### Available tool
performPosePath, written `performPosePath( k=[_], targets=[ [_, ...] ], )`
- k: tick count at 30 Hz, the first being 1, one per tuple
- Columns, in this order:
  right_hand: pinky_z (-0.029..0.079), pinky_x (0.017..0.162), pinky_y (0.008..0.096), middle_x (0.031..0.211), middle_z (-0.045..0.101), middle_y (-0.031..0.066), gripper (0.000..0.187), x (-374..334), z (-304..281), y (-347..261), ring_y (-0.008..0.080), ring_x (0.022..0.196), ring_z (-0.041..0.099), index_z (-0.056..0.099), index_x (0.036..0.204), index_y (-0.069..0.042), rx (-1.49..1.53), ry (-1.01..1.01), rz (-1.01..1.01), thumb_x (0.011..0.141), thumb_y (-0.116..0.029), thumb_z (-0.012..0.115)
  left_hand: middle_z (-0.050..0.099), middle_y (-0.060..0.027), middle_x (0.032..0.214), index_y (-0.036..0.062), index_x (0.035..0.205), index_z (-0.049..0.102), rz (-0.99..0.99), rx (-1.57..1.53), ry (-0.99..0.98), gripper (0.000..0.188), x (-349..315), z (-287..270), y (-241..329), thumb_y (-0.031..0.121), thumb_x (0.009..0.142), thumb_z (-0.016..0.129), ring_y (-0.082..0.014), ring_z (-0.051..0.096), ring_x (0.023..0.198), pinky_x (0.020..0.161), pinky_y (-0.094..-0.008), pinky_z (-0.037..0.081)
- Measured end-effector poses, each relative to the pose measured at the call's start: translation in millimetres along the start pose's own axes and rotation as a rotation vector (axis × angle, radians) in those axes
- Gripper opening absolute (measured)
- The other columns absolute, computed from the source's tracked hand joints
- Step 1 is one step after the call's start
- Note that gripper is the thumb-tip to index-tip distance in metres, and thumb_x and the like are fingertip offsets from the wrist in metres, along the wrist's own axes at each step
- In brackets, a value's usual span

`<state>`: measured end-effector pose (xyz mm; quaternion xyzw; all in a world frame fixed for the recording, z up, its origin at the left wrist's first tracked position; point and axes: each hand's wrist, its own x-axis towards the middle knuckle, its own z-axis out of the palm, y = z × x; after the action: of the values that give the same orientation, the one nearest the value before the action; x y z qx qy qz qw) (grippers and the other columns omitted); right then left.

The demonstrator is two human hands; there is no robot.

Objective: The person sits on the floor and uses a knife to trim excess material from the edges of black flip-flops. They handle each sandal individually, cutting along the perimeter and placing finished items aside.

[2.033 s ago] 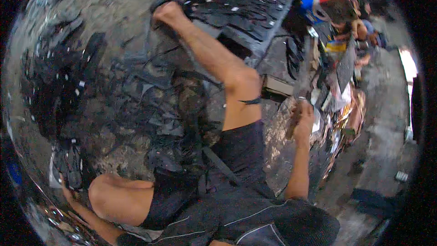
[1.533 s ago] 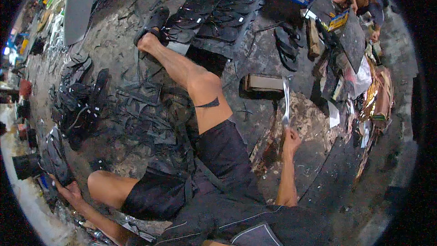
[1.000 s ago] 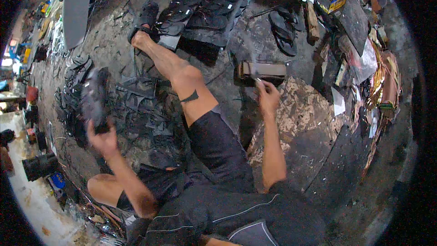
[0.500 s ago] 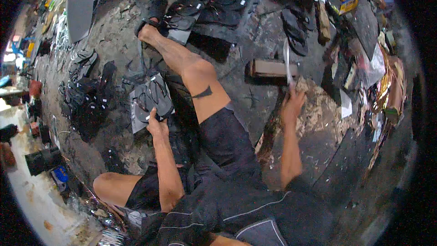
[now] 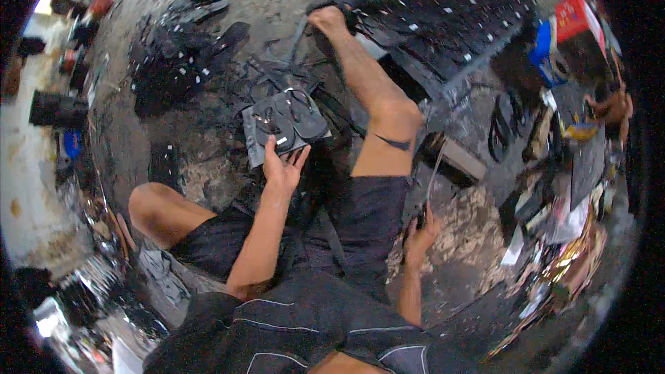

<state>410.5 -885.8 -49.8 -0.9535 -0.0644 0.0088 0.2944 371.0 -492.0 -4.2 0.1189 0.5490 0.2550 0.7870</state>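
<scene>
My left hand [image 5: 282, 172] is at the near edge of a pair of black flip-flops [image 5: 294, 114], its thumb over one heel and its fingers along the edge. Under the pair shows a grey flat sheet [image 5: 251, 140], partly covered by them. In my right hand [image 5: 421, 237] is a long knife [image 5: 432, 183], fingers closed round its handle. The thin, pale blade points away from me, its tip near the left end of a rectangular block [image 5: 460, 161] on the floor.
Rows of black flip-flops [image 5: 443, 28] with white tags lie beyond my stretched leg. A dark heap of flip-flops [image 5: 173, 69] is at the far left. To the right are a red and blue box [image 5: 580, 24], a person's hand [image 5: 613, 107] and scraps [image 5: 568, 225].
The view has turned, shifting the scene rightward. My right hand has drawn the knife from the block's right end to its left end. My left hand's fingers have spread along the flip-flops' edge.
</scene>
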Motion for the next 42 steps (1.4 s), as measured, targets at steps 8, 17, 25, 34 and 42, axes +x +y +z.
performPosePath(
  k=[8, 17, 25, 34, 42],
  targets=[
    [0.051, 0.069, 0.033, 0.088, 0.066, 0.0054, 0.033, 84, -69, -227, 0.0201, 0.072, 0.061, 0.06, 0.126, 0.002, 0.732, -0.373, 0.106, 0.102, -0.021, 0.059, 0.065, -0.0079, 0.09, 0.013, 0.112, 0.063, -0.016, 0.28, 0.046, 0.045, 19, 4, 35, 0.047, 0.087, 0.078, -0.0165, 0.062, 0.072, 0.056, -0.0303, 0.051],
    [0.045, 0.06, 0.0484, 0.071, 0.059, 0.0238, 0.037, 51, 37, -283, 0.0447, 0.064, 0.059, 0.054, 0.093, 0.0, 0.245, -0.806, -0.045, 0.106, -0.035, 0.053, 0.066, -0.0078, 0.08, 0.0089, 0.101, 0.064, 0.006, 0.283, 0.053, 0.037, 6, 35, 46, 0.04, 0.086, 0.08, -0.009, 0.051, 0.057, 0.053, -0.0272, 0.043],
    [0.051, 0.071, 0.0585, 0.083, 0.069, 0.0292, 0.049, 78, 99, -284, 0.0514, 0.079, 0.066, 0.065, 0.102, -0.002, 0.056, -0.767, -0.122, 0.101, -0.05, 0.056, 0.065, -0.0069, 0.079, 0.0094, 0.104, 0.063, -0.093, 0.228, 0.05, 0.031, 4, 42, 58, 0.032, 0.089, 0.078, -0.0081, 0.05, 0.056, 0.05, -0.0247, 0.042],
    [0.053, 0.07, 0.0489, 0.078, 0.069, 0.0236, 0.039, 127, 202, -248, 0.0417, 0.073, 0.067, 0.069, 0.098, 0.003, 0.231, -0.664, -0.33, 0.098, -0.036, 0.064, 0.063, -0.0077, 0.081, 0.0045, 0.112, 0.063, -0.141, 0.246, 0.077, 0.038, 3, 49, 67, 0.032, 0.09, 0.078, -0.0095, 0.05, 0.061, 0.056, -0.0274, 0.045],
    [0.042, 0.091, 0.0464, 0.104, 0.063, 0.0192, 0.034, 165, 245, -231, 0.0382, 0.1, 0.056, 0.06, 0.119, -0.004, 0.449, -0.641, -0.511, 0.098, -0.031, 0.062, 0.062, -0.0059, 0.08, 0.0059, 0.114, 0.061, -0.131, 0.224, 0.084, 0.038, 4, 47, 59, 0.031, 0.091, 0.078, -0.009, 0.052, 0.06, 0.057, -0.0265, 0.045]
  ],
)
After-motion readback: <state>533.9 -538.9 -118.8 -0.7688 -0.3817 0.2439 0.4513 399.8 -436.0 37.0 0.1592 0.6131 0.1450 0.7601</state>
